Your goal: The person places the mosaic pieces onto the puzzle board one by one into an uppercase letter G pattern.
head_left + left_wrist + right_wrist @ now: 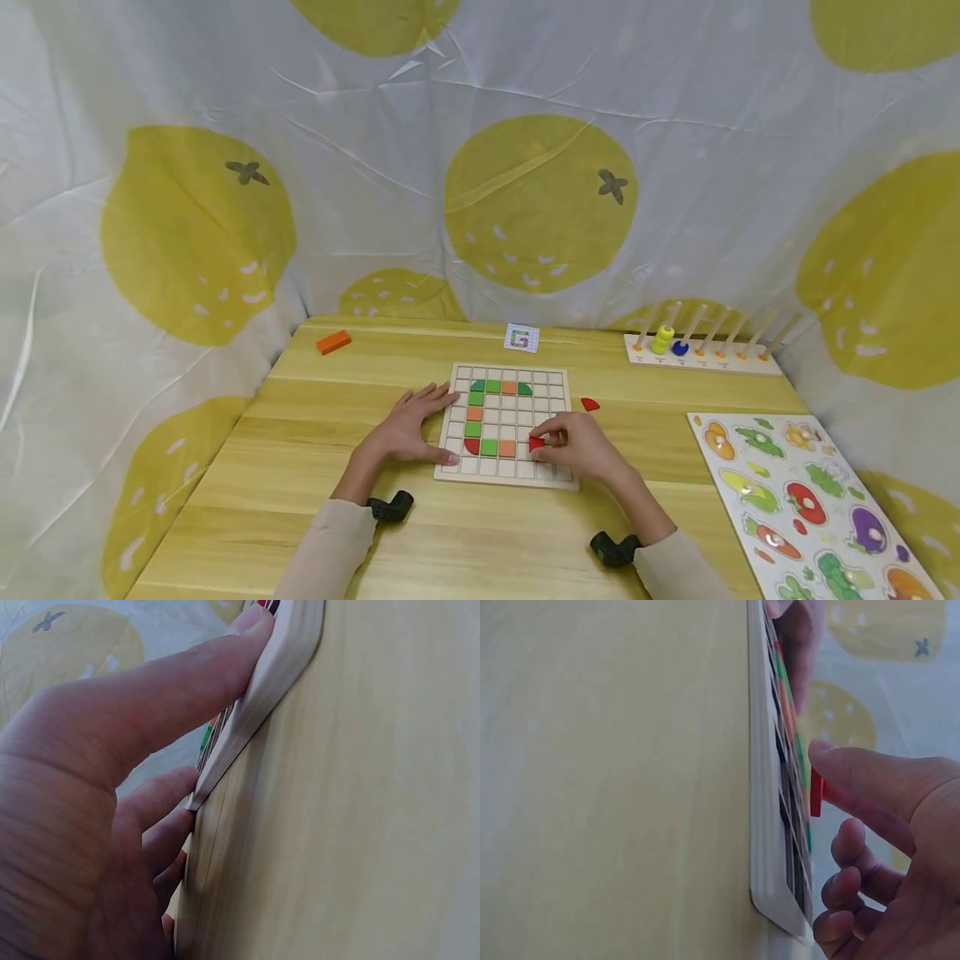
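A red piece (536,443), pinched in the right hand's (581,450) grip, sits low on the grid board (558,379) at frame centre. The left hand (408,429) rests flat-fingered against the board's left edge (thumb along the near corner). All lies on a pale wooden bench (300,467) walled by a lemon-print cloth (540,200).

1. Grid board (558,379): pale wood, square cells, flat on the counter, partly filled with green, orange and red tiles.
2. Red tile (536,443): small, over the board's lower right cells.
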Action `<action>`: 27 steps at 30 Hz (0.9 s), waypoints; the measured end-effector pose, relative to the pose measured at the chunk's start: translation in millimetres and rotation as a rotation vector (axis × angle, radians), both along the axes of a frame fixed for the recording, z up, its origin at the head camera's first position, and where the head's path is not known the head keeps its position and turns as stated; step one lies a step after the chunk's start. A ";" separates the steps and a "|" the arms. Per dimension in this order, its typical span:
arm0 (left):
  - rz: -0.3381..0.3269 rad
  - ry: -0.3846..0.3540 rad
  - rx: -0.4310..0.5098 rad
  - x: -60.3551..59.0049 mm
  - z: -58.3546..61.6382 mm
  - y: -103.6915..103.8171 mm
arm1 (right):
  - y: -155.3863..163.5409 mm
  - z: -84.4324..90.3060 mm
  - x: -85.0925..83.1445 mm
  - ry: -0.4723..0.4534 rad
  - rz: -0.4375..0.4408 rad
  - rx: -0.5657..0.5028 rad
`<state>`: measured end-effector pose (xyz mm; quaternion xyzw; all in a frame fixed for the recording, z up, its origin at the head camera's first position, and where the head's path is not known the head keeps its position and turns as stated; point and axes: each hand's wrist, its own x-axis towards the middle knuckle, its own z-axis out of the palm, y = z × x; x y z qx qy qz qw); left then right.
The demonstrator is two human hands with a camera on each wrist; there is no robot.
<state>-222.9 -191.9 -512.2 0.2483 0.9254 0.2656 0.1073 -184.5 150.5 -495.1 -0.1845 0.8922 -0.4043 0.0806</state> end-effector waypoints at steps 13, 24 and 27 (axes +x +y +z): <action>0.006 0.013 0.000 -2.3 2.0 0.1 | -17.5 -2.5 -3.7 -0.014 0.006 0.042; -0.001 0.017 0.008 -0.5 0.8 0.6 | -16.9 -4.2 -0.4 -0.040 -0.009 0.036; 0.000 0.011 0.009 0.1 -0.1 -0.2 | -10.5 -0.1 2.3 -0.026 -0.015 0.026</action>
